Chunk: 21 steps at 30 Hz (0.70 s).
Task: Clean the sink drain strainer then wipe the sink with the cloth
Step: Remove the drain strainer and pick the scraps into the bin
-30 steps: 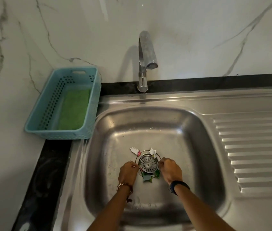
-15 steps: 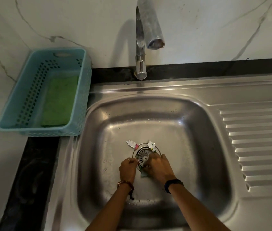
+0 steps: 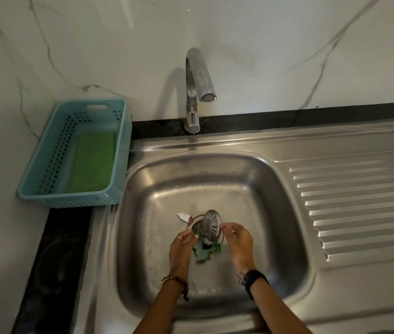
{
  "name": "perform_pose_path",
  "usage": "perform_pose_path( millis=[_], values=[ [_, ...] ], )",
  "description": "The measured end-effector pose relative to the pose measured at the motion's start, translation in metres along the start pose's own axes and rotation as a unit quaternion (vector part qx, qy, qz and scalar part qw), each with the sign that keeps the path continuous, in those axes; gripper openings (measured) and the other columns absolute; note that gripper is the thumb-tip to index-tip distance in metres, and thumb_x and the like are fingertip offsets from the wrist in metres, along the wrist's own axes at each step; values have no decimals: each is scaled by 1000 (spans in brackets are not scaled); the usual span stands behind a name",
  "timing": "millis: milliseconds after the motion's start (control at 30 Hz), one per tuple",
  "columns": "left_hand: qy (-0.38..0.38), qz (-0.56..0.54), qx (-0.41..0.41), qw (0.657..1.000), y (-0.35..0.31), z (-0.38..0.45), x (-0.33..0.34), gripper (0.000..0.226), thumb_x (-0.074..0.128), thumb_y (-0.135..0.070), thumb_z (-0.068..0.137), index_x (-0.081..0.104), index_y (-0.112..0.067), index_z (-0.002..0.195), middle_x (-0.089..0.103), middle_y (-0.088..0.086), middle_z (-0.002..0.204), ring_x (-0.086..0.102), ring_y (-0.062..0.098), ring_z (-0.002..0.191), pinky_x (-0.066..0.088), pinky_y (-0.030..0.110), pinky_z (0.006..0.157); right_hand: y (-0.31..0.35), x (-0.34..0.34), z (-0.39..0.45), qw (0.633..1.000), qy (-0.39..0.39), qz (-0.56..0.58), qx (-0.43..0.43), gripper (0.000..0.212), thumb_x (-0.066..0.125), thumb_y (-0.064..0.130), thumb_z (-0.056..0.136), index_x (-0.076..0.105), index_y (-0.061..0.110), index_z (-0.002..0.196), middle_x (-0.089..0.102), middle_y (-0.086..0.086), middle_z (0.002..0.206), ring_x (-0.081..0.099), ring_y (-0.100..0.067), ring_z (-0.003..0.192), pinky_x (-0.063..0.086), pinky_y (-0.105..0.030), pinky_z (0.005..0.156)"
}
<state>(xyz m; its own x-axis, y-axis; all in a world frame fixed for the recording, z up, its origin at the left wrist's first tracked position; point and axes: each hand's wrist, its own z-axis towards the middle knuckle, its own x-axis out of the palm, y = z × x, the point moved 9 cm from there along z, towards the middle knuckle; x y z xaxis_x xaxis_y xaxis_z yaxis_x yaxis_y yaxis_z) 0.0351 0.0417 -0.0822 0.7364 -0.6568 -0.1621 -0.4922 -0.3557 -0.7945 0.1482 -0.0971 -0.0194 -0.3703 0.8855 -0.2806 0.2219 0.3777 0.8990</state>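
Note:
The round metal drain strainer (image 3: 211,224) is lifted off the open drain hole (image 3: 196,226) and tilted on edge. My right hand (image 3: 239,242) pinches its right rim. My left hand (image 3: 180,249) has its fingertips pinched at the lower left rim, beside green scraps (image 3: 202,255) that lie around the drain. A white and red scrap (image 3: 184,216) lies just left of the drain. The steel sink (image 3: 275,213) surrounds both hands. The green cloth (image 3: 92,162) lies flat in a blue basket (image 3: 70,196) left of the sink.
The faucet (image 3: 196,80) stands behind the basin with its spout over the back, and no water runs. A ribbed drainboard (image 3: 360,201) lies to the right. A black counter strip (image 3: 53,261) runs along the left, and marble walls rise behind and to the left.
The strainer sat flat in the drain before; now it is raised and tilted between my hands. My right hand has shifted to its right edge.

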Motion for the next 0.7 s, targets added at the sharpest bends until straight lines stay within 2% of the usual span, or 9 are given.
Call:
perform_pose_path(
  millis=[67,133,200,267,400,500,600,633,700],
  values=[
    [-11,-17,1,1000,-5,-6,1,23,60,-9,86,64,-4,108,64,14,114,57,23,103,45,26,84,2,-9,-10,996,-7,74,40,18,56,8,91,65,-7,92,64,-9,88,55,-1,73,40,1,52],
    [-3,-70,9,998,-17,-14,7,13,61,-12,85,67,-11,97,66,9,109,58,22,103,45,23,78,6,-14,-17,992,0,113,56,18,55,10,91,66,-4,93,64,-3,82,55,0,74,40,2,55],
    [17,-106,26,994,-34,-20,15,10,62,-14,85,68,-14,93,67,7,105,60,18,98,46,21,75,9,-17,-22,988,11,135,74,16,55,12,91,66,2,93,64,-1,84,54,-4,78,43,-5,63],
    [17,-112,39,993,-50,-24,20,13,61,-15,86,68,-10,96,68,7,98,60,14,91,46,18,69,10,-20,-25,984,23,152,94,14,54,16,91,66,11,85,63,1,83,53,-9,79,41,-17,68],
    [10,-123,32,992,-74,-27,30,19,60,-8,86,67,-2,101,66,6,90,60,13,79,48,17,62,20,-36,-20,978,37,180,98,13,56,21,91,63,23,80,62,7,83,54,-9,81,39,-22,67],
    [16,-121,57,991,-93,-33,45,17,62,-5,83,68,-3,99,68,2,82,62,15,76,54,16,62,28,-60,-9,976,25,202,72,10,59,17,89,66,17,83,62,1,82,53,-12,77,43,-21,62],
    [19,-117,88,989,-118,-42,76,17,64,-3,81,68,2,97,69,14,91,62,24,87,50,33,83,38,-100,9,979,-8,200,24,8,61,14,88,68,10,87,64,-7,84,56,-14,74,47,-18,60],
    [17,-113,93,989,-125,-43,91,19,65,-4,81,67,4,99,68,16,94,61,25,89,49,34,82,42,-114,17,979,-20,203,9,10,61,12,88,67,6,92,65,-11,88,58,-17,76,50,-20,61],
    [15,-95,86,992,-136,-44,120,21,65,-7,82,67,2,101,67,11,94,61,22,84,49,27,67,49,-142,32,975,-45,218,-8,17,62,9,86,65,1,101,67,-14,95,63,-23,84,55,-26,67]
  ],
)
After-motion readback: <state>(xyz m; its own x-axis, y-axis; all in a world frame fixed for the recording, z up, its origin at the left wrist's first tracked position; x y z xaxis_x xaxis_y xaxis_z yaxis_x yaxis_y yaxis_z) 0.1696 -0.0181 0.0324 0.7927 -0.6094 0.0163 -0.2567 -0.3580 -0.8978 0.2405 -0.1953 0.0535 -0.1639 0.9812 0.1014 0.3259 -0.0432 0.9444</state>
